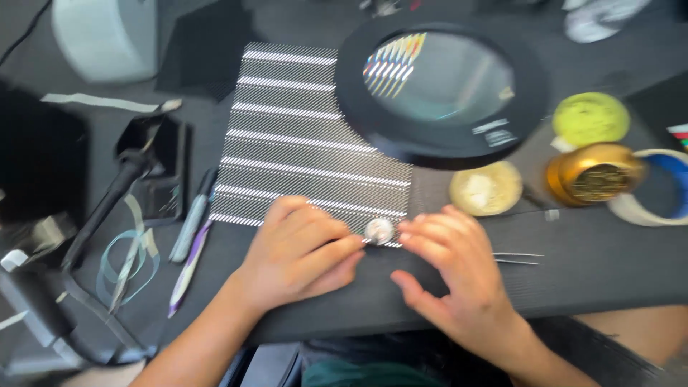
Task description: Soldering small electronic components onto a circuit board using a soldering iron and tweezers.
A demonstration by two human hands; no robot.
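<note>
My left hand (301, 254) and my right hand (451, 269) meet at the near edge of a dark panel (301, 143) covered in rows of tiny bright dots. Between their fingertips lies a small round shiny silver piece (378, 230). My left index finger and thumb touch its left side, and my right fingertips touch its right side. The frame is blurred, so I cannot tell which hand really grips it. Thin metal tweezers (517, 258) lie on the black table (609, 265) just beyond my right hand.
A round black magnifier lamp (441, 93) hangs over the panel's far right corner. A pale yellow pot (486, 188), a brass wire-wool holder (593, 174), a green lid (590, 118) and a tape roll (656, 188) stand right. Pens (192, 229) and a black stand (154, 161) lie left.
</note>
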